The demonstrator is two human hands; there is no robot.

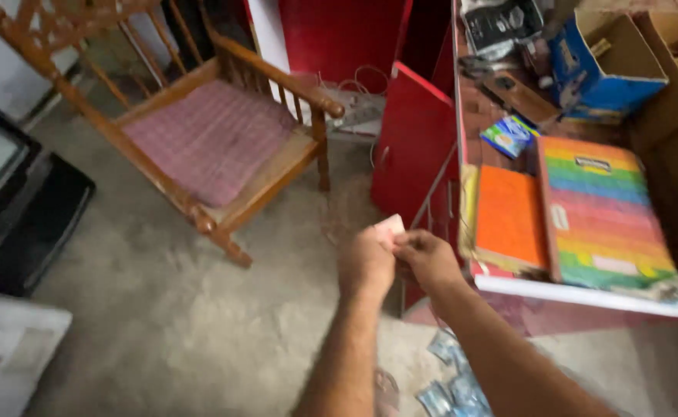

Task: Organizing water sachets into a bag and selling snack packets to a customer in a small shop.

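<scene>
Both hands, left (365, 262) and right (425, 255), are pinching a small pink packet (390, 228) just left of the shelf (586, 296); keeping thumbs close together would likely steady it.

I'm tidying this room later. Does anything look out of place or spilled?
Yes: several small bluish packets lie scattered on the concrete floor below both hands, which hold a small pink piece. The shelf looks cluttered.

A wooden armchair (207, 131) with a pink cushion stands upper left. At right, an orange notebook (511, 216) lies beside a rainbow-striped book (601, 212); a blue cardboard box (605, 66) sits upper right.
</scene>
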